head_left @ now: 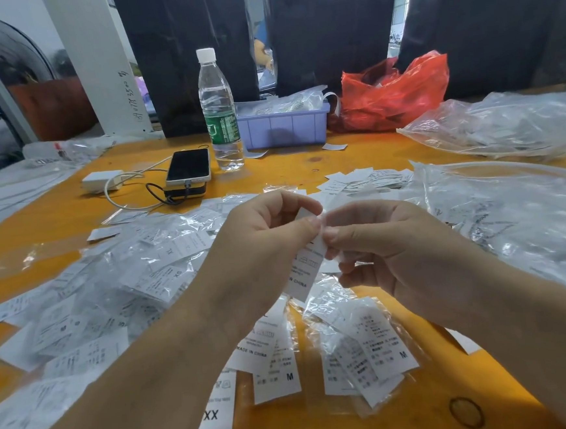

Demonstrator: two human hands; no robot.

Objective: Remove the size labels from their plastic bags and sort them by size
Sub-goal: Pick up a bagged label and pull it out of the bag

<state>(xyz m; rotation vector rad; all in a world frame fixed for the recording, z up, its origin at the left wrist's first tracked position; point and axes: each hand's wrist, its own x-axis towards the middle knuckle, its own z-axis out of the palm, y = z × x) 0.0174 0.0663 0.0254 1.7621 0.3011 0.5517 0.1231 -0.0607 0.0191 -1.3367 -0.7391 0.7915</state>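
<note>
Over the middle of the orange table (322,167), my left hand (269,235) and my right hand (378,240) meet at their fingertips. Both pinch the top of a white size label (305,273) printed "MADE IN CHINA", which hangs down between them. Whether a clear bag still covers it I cannot tell. Below the hands lie loose labels marked M (277,370) and a clear bag holding M labels (370,349). A label marked XX (216,412) lies under my left forearm. To the left spreads a heap of bagged labels (118,288), some reading XL and XS.
A water bottle (219,111), a phone on a power bank (188,169) with cable and white charger (101,181) stand behind the heap. A purple tray (283,126) of labels, a red plastic bag (397,93) and large clear bags (504,122) lie at the back and right.
</note>
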